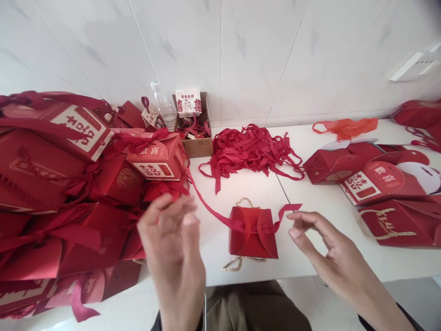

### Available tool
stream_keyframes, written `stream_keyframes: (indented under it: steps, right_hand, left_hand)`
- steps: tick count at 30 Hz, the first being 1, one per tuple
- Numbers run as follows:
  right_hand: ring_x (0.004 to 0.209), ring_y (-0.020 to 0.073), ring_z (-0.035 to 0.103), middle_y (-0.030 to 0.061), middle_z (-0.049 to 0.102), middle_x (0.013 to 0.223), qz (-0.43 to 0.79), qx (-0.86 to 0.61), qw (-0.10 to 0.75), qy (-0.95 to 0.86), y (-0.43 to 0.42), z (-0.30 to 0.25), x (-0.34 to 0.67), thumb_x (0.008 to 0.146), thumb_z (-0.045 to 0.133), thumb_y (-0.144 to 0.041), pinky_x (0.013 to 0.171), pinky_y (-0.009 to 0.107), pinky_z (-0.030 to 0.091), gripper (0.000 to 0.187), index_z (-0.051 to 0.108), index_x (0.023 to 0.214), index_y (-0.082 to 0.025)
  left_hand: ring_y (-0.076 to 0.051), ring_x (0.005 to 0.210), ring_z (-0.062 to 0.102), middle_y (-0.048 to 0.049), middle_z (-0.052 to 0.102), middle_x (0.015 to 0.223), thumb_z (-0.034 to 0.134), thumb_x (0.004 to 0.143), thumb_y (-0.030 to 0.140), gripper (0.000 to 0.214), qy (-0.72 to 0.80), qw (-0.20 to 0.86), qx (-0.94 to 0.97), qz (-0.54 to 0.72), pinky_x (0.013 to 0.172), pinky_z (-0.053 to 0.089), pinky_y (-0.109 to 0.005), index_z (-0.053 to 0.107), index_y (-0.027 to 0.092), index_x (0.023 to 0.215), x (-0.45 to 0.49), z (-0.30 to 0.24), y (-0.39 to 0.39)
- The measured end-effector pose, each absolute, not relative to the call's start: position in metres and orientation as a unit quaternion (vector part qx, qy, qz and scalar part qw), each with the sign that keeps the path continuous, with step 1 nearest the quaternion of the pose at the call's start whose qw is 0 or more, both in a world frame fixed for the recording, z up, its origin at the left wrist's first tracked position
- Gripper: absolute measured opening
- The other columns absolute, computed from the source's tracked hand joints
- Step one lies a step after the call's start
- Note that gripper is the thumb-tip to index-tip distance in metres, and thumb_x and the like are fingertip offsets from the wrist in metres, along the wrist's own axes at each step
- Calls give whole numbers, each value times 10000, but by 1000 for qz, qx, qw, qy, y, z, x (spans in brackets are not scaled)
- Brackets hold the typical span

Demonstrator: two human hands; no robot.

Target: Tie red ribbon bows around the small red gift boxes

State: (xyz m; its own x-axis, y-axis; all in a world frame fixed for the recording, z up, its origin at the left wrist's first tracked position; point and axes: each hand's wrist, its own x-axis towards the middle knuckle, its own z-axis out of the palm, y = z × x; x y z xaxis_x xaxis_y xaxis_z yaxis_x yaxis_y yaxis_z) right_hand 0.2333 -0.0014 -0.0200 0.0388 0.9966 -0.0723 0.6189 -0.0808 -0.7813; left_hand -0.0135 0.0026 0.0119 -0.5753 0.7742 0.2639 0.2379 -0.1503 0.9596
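A small red gift box (253,246) with gold cord handles stands on the white table in front of me. A dark red ribbon (216,213) runs across its top under the flaps, one end rising to the left towards the stacked boxes, the other kinked up on the right. My left hand (175,257), slightly blurred, hovers left of the box with fingers loosely curved and nothing visible in them. To the right, my right hand (325,248) has thumb and fingers apart, fingertips just below the ribbon's right end.
Many finished-looking red boxes (113,179) with bows are piled at the left. A heap of ribbons (253,149) lies behind the box, beside a cardboard carton (198,148) and a plastic bottle (164,108). More boxes (382,179) and an orange bag (347,127) lie right.
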Motion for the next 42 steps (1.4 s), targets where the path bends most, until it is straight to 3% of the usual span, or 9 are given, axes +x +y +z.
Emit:
stream_keyframes:
  steps: [4, 9, 14, 18, 23, 29, 33, 38, 42]
  right_hand:
    - [615, 171, 492, 11, 565, 710, 460, -670, 220, -539, -12, -36, 244, 966, 491, -730, 537, 289, 400, 534, 642, 811, -241]
    - [547, 108, 409, 0, 561, 659, 648, -592, 288, -383, -6, -57, 230, 909, 647, -693, 510, 239, 338, 528, 635, 742, -192]
    - [526, 61, 353, -53, 484, 693, 728, -500, 453, -121, 8, -59, 212, 716, 914, -542, 445, 177, 304, 449, 625, 755, -200]
    - [653, 94, 463, -41, 506, 779, 688, -493, 512, -147, 12, -47, 210, 714, 927, -535, 536, 177, 429, 407, 683, 844, -236]
    - [806, 136, 525, -2, 620, 961, 594, -556, 488, -315, 11, -29, 215, 819, 835, -574, 721, 223, 492, 352, 707, 877, -251]
    - [611, 120, 517, -37, 579, 757, 542, -572, 450, -421, 12, -8, 223, 927, 721, -571, 603, 251, 461, 295, 688, 951, -278]
    - [618, 151, 564, -21, 616, 719, 472, -578, 434, -504, 16, 15, 221, 958, 675, -573, 595, 261, 513, 308, 706, 1070, -287]
    - [1051, 220, 678, 58, 715, 1113, 354, -507, 375, -690, 35, 42, 198, 1047, 546, -478, 946, 315, 546, 301, 767, 1047, -274]
    - [1270, 266, 620, 54, 698, 1326, 347, -455, 267, -776, 52, 45, 195, 1011, 605, -474, 1061, 377, 498, 377, 689, 1338, -305]
  left_hand:
    - [-186, 804, 664, -36, 707, 841, 477, 1021, 570, 428, 703, 314, 484, 416, 665, 501, -286, 676, 227, 860, -11, -31, -27]
    - [-307, 1381, 550, -94, 650, 1432, 478, 953, 707, 602, 675, 417, 459, 400, 1156, 425, -503, 679, 263, 1306, -6, -54, -18]
    - [-277, 1357, 575, -74, 671, 1397, 626, 931, 612, 445, 595, 440, 468, 483, 1167, 430, -460, 727, 282, 1211, 4, -46, 6]
    - [-183, 1143, 665, -24, 736, 1139, 661, 972, 451, 209, 541, 421, 478, 549, 1029, 504, -302, 748, 264, 940, 8, -34, 12]
    - [-141, 959, 694, -6, 747, 1018, 676, 975, 429, 179, 510, 474, 408, 591, 889, 530, -243, 711, 261, 1029, 12, -26, 13]
    - [-188, 1057, 709, -38, 768, 999, 718, 952, 371, 180, 441, 572, 389, 572, 1007, 509, -323, 633, 222, 1008, 12, -20, 21]
    - [-146, 861, 689, 2, 736, 843, 654, 989, 383, 167, 461, 535, 444, 551, 881, 519, -269, 650, 231, 1059, 12, -10, 24]
    - [-203, 965, 662, -56, 741, 1046, 651, 954, 344, 263, 468, 465, 619, 427, 904, 504, -327, 684, 213, 1181, 20, 7, 28]
    - [-151, 669, 554, -6, 634, 693, 550, 1000, 418, 353, 473, 468, 616, 422, 677, 443, -287, 632, 197, 738, 21, 12, 34]
